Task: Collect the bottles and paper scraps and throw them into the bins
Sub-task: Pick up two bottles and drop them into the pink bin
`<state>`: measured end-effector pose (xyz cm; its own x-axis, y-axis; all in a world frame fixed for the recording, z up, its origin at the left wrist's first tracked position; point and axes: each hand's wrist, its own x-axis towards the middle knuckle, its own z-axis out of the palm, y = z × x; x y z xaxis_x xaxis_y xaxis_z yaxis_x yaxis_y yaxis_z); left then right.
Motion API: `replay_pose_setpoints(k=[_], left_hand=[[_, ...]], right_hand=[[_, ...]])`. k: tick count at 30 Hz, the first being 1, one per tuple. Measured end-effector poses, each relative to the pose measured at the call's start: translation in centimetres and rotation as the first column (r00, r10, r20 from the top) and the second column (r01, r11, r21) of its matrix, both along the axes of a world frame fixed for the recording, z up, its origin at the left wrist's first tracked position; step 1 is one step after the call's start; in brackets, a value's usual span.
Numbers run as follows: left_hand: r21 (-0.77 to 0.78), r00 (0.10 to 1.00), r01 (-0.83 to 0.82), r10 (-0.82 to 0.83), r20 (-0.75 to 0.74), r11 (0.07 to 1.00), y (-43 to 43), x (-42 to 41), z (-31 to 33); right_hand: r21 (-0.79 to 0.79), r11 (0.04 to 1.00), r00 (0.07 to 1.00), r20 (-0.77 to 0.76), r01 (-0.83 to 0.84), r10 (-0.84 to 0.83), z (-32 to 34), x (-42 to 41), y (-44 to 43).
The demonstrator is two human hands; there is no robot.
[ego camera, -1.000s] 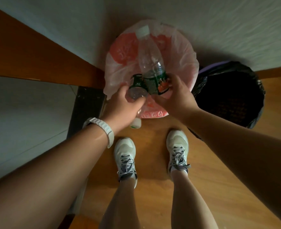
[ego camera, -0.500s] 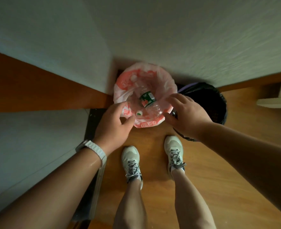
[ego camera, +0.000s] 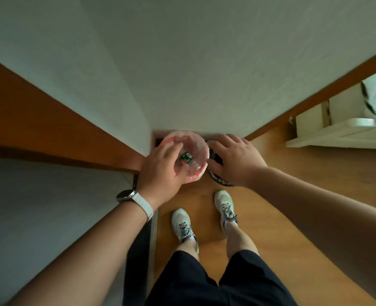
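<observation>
You have let go of the clear plastic bottle with the green label (ego camera: 188,159); it now lies inside the pink-bagged round bin (ego camera: 195,142). Your left hand (ego camera: 160,173) and right hand (ego camera: 235,160) hover empty, fingers spread, above both bins.

The person has bare forearms, a watch (ego camera: 125,195) with a silvery case on a white strap (ego camera: 143,204) at the left wrist, dark shorts (ego camera: 206,281), bare lower legs, and pale grey sneakers (ego camera: 224,203) with grey laces.
</observation>
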<state>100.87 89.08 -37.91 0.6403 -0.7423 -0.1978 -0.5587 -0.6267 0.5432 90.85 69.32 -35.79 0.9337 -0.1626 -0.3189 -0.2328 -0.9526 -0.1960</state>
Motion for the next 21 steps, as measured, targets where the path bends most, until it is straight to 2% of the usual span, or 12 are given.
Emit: replay_pose_setpoints(k=[9, 16, 21], left_hand=[[0.037, 0.944, 0.238, -0.240, 0.228, 0.971, -3.6, -3.7, 10.7], [0.094, 0.821, 0.423, -0.425, 0.382, 0.901, -11.0, -9.6, 16.6], [0.076, 0.725, 0.541, -0.511, 0.462, 0.837, -17.8, -16.7, 20.3]], right_hand=[[-0.084, 0.986, 0.989, 0.053, 0.146, -0.141, 12.2, -7.6, -1.6], [-0.156, 0.947, 0.957, 0.118, 0.280, -0.263, 17.2, -17.6, -6.2], [-0.195, 0.893, 0.909, 0.188, 0.406, -0.372, 20.2, -26.8, -10.9]])
